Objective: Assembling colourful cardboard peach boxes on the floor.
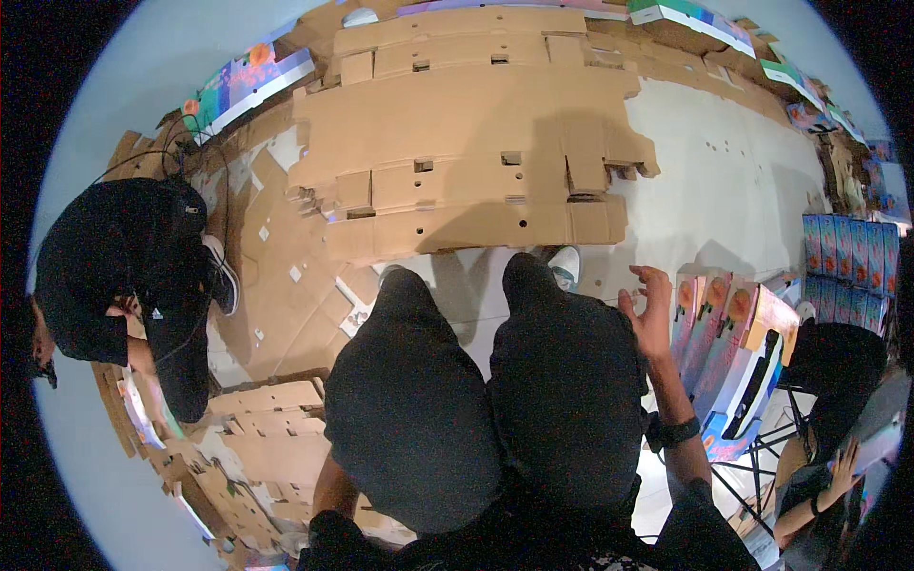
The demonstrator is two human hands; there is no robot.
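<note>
— Report the hands first.

— My right hand [649, 309] is raised beside my right knee, fingers spread and loosely curled, gripping nothing. It hangs just left of a row of printed cartons [728, 333] standing on edge, near them but not touching. My left hand is hidden; only the left forearm [333, 485] shows beside my left thigh, so I cannot tell whether that hand is clenched or released.

— How many cartons in that row?

— I count about four pink and orange printed faces leaning together, with one dark-edged piece in front. A second block of blue printed cartons [852, 266] stands farther right; the exact count is not readable.

— And the cardboard?

— One large stack of flat brown cardboard blanks [466, 143] lies on the floor directly ahead of my knees, with punched holes and flaps. A second, smaller pile of blanks [262, 433] lies at my lower left. More printed flat sheets [248, 86] line the far edge.

— People present?

— Two besides me: one person in black [124, 257] crouching at my left, and another person [819, 457] at lower right, one hand visible. One of my shoes [565, 266] shows beyond my right knee.
</note>
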